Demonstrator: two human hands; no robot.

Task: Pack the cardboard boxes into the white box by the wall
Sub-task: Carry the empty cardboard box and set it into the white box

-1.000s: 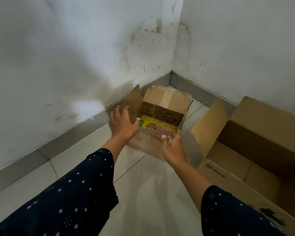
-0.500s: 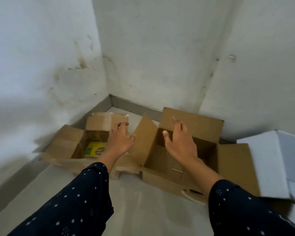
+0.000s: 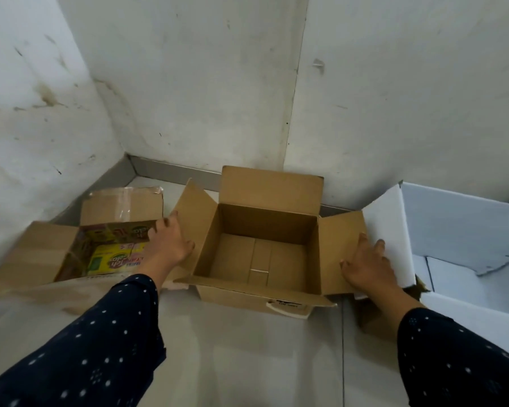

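An empty brown cardboard box (image 3: 265, 221) stands open on the floor against the wall, all flaps spread. My left hand (image 3: 171, 245) rests flat on its left flap, fingers apart. My right hand (image 3: 368, 265) lies flat on its right flap, fingers spread, gripping nothing. To the left a second open cardboard box (image 3: 56, 245) holds yellow printed packets (image 3: 115, 259). The large white box (image 3: 459, 230) stands at the right, its near white flap (image 3: 385, 224) touching the brown box's right flap.
White stained walls meet in a corner behind the boxes, with a grey skirting strip (image 3: 171, 171) along the floor. Pale floor tiles (image 3: 247, 348) stretch in front of me. A brown cardboard piece (image 3: 373, 318) lies under the white box's flap.
The view has swung right, from the packet box to the empty brown box. My right hand moved from over the box's opening onto its right flap; my left hand shifted onto the left flap.
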